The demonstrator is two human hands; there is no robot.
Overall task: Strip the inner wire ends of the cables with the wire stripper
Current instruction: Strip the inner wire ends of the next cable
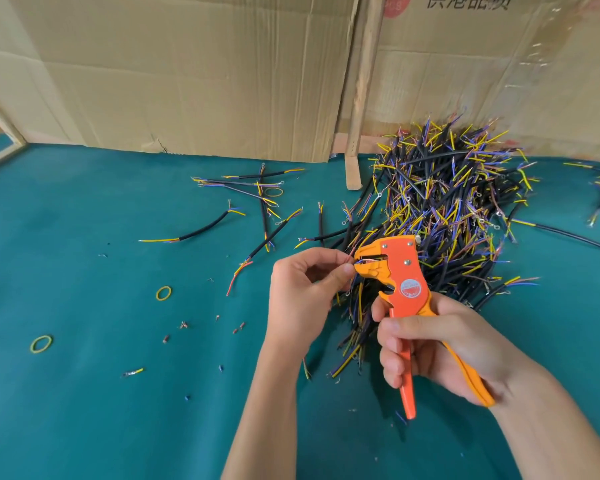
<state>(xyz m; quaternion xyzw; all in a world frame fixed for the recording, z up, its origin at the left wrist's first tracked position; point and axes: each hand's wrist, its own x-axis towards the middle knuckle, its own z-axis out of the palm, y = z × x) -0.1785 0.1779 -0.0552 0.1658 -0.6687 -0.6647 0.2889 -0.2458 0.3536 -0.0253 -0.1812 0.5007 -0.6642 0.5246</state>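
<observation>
Nearest, the right hand (440,344) is wrapped around the two handles of the orange wire stripper (400,289), fingers curled over the front handle and palm against the rear one, so the tool stands with its handles pointing down toward the viewer and its head up and to the left. Just left of it the left hand (302,289) is mostly closed, thumb and fingertips pinching a thin inner wire (352,260) whose end sits between the stripper's jaws; the jaws look partly closed around it, though how tight cannot be told. The rest of that cable is hidden behind the hand.

Both hands hover over a green table (84,410). On its near left lie two yellow rubber bands (41,343) and, a little farther, a third (163,293), with small scraps of insulation (184,324) scattered between them and the hands.

Beyond and to the right of the hands, directly behind the stripper, is a big heap of short black cables (444,209) with yellow, blue and purple inner wires sticking out of their ends. Left of the heap several loose cables (205,227) are spread singly on the cloth, one with red ends. A few more lie at the far right edge.

Farthest off, flattened cardboard sheets (187,71) stand upright along the back of the table, with a wooden slat (359,109) leaning against them
</observation>
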